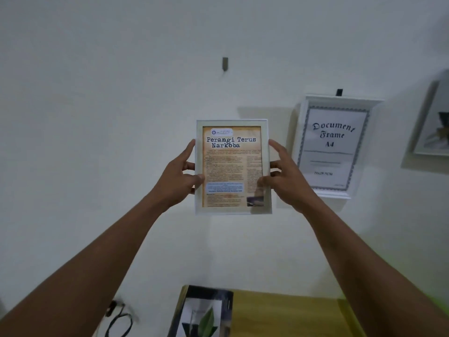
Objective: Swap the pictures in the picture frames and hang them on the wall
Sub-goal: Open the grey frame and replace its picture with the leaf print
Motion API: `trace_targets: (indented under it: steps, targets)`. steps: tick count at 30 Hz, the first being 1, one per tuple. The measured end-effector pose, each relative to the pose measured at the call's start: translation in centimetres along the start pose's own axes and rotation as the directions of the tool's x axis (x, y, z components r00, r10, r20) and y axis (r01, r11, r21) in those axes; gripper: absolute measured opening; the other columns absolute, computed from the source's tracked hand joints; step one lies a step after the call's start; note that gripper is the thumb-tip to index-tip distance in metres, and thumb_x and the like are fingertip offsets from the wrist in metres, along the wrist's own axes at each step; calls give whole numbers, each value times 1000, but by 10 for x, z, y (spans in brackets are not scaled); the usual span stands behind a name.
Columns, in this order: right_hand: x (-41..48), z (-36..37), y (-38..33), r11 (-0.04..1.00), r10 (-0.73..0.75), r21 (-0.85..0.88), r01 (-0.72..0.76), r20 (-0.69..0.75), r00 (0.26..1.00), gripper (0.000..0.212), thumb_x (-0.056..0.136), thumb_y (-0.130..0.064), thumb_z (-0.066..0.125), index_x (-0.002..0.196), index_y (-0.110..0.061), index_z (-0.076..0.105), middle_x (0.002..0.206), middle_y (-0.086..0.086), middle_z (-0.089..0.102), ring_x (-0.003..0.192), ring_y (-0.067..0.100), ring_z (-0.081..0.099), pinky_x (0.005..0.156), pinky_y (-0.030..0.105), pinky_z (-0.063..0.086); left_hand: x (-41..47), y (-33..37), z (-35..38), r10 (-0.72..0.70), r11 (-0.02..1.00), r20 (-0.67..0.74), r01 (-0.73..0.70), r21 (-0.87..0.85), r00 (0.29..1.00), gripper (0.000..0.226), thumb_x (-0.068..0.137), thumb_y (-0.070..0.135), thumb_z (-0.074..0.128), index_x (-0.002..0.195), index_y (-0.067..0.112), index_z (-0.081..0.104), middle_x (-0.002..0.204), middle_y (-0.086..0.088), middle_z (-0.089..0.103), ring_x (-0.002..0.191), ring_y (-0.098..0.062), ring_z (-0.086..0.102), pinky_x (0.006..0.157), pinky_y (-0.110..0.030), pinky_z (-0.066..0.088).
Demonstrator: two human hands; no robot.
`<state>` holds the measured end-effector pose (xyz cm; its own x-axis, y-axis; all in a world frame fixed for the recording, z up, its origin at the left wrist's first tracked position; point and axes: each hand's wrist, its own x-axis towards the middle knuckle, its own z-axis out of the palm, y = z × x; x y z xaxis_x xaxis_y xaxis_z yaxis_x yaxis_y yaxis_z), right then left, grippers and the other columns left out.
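Observation:
I hold a small white picture frame (232, 166) upright in front of the white wall; its picture is a tan poster headed "Perangi Terus Narkoba". My left hand (178, 176) grips its left edge and my right hand (288, 175) grips its right edge, thumbs on the front. A small grey wall hook (225, 63) sticks out of the wall well above the frame, bare. To the right a larger white frame (336, 145) reading "Document Frame A4" hangs from a black hook (339, 92).
Part of a third frame (435, 122) hangs at the far right edge. Below stands a wooden table (291, 314) with a dark picture of a green leaf (202, 314) lying at its left end. A black cable and plug (119, 317) sit low on the wall.

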<state>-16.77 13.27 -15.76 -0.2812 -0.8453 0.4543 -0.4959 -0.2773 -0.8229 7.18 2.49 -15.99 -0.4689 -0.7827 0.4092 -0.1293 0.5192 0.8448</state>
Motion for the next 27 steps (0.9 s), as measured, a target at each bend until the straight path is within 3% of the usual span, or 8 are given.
trace_targets:
  steps: [9, 14, 21, 27]
  targets:
    - [110, 21, -34, 979, -178, -133, 157, -160, 971, 90, 88, -14, 71, 150, -48, 14, 105, 6, 61, 89, 16, 68, 75, 34, 58, 98, 15, -50, 162, 984, -68, -156, 82, 985, 88, 92, 3, 61, 152, 46, 13, 110, 4, 58, 86, -19, 72, 67, -33, 60]
    - [150, 14, -37, 963, -216, -205, 174, -206, 954, 90, 90, -19, 70, 150, -52, 11, 102, 9, 60, 90, 19, 67, 79, 35, 55, 146, 14, -51, 194, 976, -79, -184, 120, 978, 88, 93, 5, 61, 152, 48, 11, 110, 6, 57, 91, -18, 69, 61, -23, 55]
    - [186, 6, -36, 951, -232, -257, 170, -235, 944, 91, 91, -18, 69, 153, -47, 9, 97, 6, 58, 88, 12, 63, 70, 24, 47, 191, 13, -44, 264, 958, -117, -245, 151, 957, 89, 92, 2, 59, 152, 48, 11, 115, -3, 57, 91, -24, 69, 80, -43, 60]
    - [195, 8, -32, 950, -239, -261, 171, -261, 935, 91, 93, -17, 67, 153, -47, 7, 84, 5, 52, 75, 10, 60, 59, 12, 40, 207, 7, -39, 293, 950, -130, -273, 149, 947, 90, 92, -2, 57, 152, 48, 11, 112, 0, 56, 97, -19, 65, 83, -40, 60]
